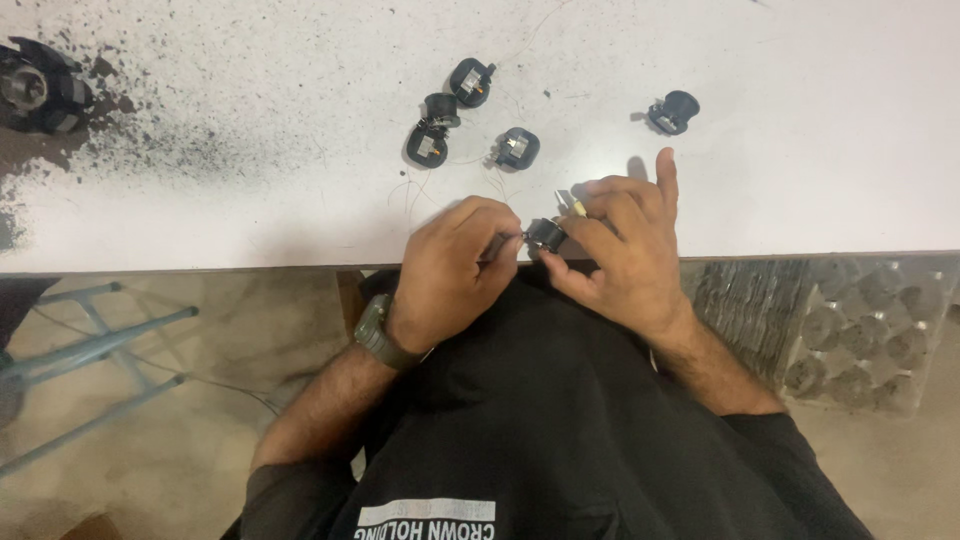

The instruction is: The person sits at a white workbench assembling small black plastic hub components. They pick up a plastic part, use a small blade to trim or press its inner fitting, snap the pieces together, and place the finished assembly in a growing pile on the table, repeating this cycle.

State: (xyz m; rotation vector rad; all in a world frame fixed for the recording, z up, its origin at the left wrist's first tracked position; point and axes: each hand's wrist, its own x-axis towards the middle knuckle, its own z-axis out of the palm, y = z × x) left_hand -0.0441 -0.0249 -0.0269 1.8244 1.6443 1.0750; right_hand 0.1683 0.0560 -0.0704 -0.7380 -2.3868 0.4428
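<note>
At the near edge of the white worktop (250,215), roughly midway along it: a small black round part (546,236) pinched between both hands. Right hand (620,255) curled around its right side, thumb and forefinger closed on it, one finger stretched out straight toward the far edge. Left hand (455,270) closed, fingertips pressed around a thin dark tool or lead (503,242) touching the part's left face; cannot tell which. Olive watch (376,335) on the left wrist. Part short and stubby, its long axis lying roughly along the near edge, one flat face turned left toward the left fingertips; finer detail hidden by the fingers. Just beside the right forefinger, a small pale-tipped piece (575,206) angled toward the far edge. Further in from the near edge, a cluster of four similar black parts (470,120) with fine wires trailing toward the hands, and a fifth black part (673,111) apart to the right. At the far left corner, a larger dark object (40,88) amid black speckling. Beyond the right end, below the worktop, a clear moulded tray (860,330).
</note>
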